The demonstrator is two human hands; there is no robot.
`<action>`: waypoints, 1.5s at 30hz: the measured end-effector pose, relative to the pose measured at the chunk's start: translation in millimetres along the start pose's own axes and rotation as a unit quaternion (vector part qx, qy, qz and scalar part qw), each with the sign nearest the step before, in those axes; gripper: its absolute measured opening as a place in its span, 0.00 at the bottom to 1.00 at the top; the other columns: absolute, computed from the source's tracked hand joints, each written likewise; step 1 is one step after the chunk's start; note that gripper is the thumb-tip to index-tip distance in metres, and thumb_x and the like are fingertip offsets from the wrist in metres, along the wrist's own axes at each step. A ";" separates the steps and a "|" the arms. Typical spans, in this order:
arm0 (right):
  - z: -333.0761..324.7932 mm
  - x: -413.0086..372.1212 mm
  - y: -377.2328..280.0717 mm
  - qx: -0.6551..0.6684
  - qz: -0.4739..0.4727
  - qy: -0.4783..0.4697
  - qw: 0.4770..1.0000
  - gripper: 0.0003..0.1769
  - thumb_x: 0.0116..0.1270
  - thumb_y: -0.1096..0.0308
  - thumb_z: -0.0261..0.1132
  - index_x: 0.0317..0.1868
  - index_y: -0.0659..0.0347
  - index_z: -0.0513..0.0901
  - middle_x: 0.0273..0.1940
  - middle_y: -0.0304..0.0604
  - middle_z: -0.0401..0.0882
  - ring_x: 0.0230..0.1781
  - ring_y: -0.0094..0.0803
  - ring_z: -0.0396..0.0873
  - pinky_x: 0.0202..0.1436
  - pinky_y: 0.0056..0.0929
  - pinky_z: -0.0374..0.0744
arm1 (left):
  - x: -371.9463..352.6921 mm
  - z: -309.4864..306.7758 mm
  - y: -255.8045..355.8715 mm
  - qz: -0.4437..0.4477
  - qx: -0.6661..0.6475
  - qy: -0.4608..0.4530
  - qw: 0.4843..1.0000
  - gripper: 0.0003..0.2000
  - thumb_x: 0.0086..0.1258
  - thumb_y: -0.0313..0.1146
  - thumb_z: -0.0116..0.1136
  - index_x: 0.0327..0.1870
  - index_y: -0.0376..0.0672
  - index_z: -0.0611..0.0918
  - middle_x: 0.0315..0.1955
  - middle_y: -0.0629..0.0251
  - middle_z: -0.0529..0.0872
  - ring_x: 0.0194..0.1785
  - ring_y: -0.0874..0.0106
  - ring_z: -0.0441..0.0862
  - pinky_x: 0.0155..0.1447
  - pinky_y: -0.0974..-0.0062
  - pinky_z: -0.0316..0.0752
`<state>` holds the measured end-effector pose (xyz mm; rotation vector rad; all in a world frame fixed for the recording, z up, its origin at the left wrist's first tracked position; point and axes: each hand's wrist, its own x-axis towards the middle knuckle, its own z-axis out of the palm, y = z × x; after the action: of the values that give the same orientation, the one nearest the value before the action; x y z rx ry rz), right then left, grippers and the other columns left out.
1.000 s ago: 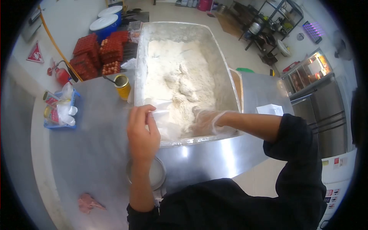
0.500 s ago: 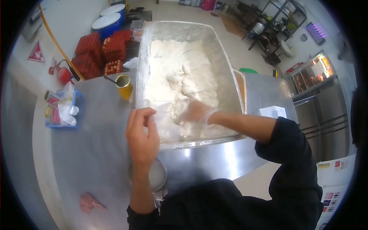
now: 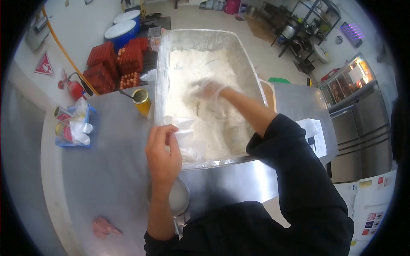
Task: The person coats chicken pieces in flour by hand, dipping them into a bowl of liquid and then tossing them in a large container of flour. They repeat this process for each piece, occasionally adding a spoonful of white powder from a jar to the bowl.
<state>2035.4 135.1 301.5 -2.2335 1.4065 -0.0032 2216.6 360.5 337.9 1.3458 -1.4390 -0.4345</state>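
Observation:
A deep metal tub (image 3: 252, 64) filled with white flour (image 3: 192, 62) stands on the counter before me. My left hand (image 3: 164, 149) is at its near left corner, thumb and fingers pinched on the edge of a clear plastic bag (image 3: 186, 135). The bag hangs inside the tub over the flour. My right hand (image 3: 209, 90), in a clear plastic glove, reaches into the middle of the flour. Motion smears its fingers, so whether it grips anything is hidden. A metal sieve or pan (image 3: 179, 197) sits partly under my left forearm.
Left of the tub stands an open yellow can (image 3: 142, 102) with a utensil handle. A blue basket (image 3: 74, 141) of containers and a pink cloth (image 3: 104, 227) lie further left. Papers (image 3: 314, 136) are at the right. Red egg trays (image 3: 102, 59) are stacked beyond the counter.
My right hand has moved away from the bag, up and deeper into the tub's middle. The lumps seen there are now largely covered by it. My left hand keeps holding the bag.

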 end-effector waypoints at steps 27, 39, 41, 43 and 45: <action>4.1 -59.9 -2.2 -0.014 -0.144 0.017 0.989 0.31 0.52 0.71 0.73 0.61 0.60 0.84 0.47 0.56 0.87 0.41 0.34 0.85 0.48 0.33 0.85 | -6.8 1.6 2.7 -0.007 0.016 0.012 1.000 0.07 0.69 0.17 0.53 0.43 0.37 0.80 0.37 0.54 0.80 0.40 0.54 0.81 0.46 0.64 0.75; -67.6 -98.9 28.3 -0.016 -0.090 -0.173 0.981 0.35 0.57 0.71 0.71 0.68 0.48 0.78 0.63 0.53 0.78 0.61 0.43 0.79 0.65 0.38 0.79 | -9.8 4.1 0.6 0.013 0.031 0.008 0.999 0.06 0.69 0.17 0.52 0.42 0.36 0.80 0.36 0.54 0.79 0.36 0.56 0.80 0.42 0.64 0.74; -70.7 -99.9 29.5 0.053 0.013 -0.165 0.985 0.39 0.55 0.62 0.74 0.70 0.43 0.74 0.64 0.55 0.76 0.57 0.45 0.79 0.60 0.41 0.82 | -10.1 4.0 0.0 0.017 0.028 0.009 0.999 0.06 0.69 0.17 0.52 0.42 0.36 0.80 0.35 0.53 0.79 0.36 0.56 0.80 0.41 0.64 0.74; -54.9 -102.9 17.7 0.022 0.038 -0.164 0.985 0.40 0.57 0.60 0.73 0.72 0.47 0.71 0.66 0.55 0.75 0.57 0.46 0.80 0.60 0.41 0.82 | -9.4 3.0 -0.2 0.017 0.026 0.006 1.000 0.06 0.69 0.17 0.52 0.42 0.36 0.80 0.35 0.53 0.79 0.36 0.56 0.80 0.41 0.64 0.74; -24.2 -108.7 6.0 0.050 0.023 -0.194 0.979 0.43 0.59 0.59 0.72 0.75 0.54 0.67 0.65 0.57 0.76 0.57 0.47 0.80 0.60 0.42 0.82 | -9.7 2.0 -0.5 0.022 0.023 0.007 0.999 0.06 0.70 0.18 0.52 0.42 0.36 0.80 0.35 0.53 0.79 0.36 0.55 0.80 0.41 0.64 0.74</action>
<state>1973.3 215.3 347.9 -1.9838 1.2134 0.3524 2213.2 368.1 332.5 1.3478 -1.4724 -0.3645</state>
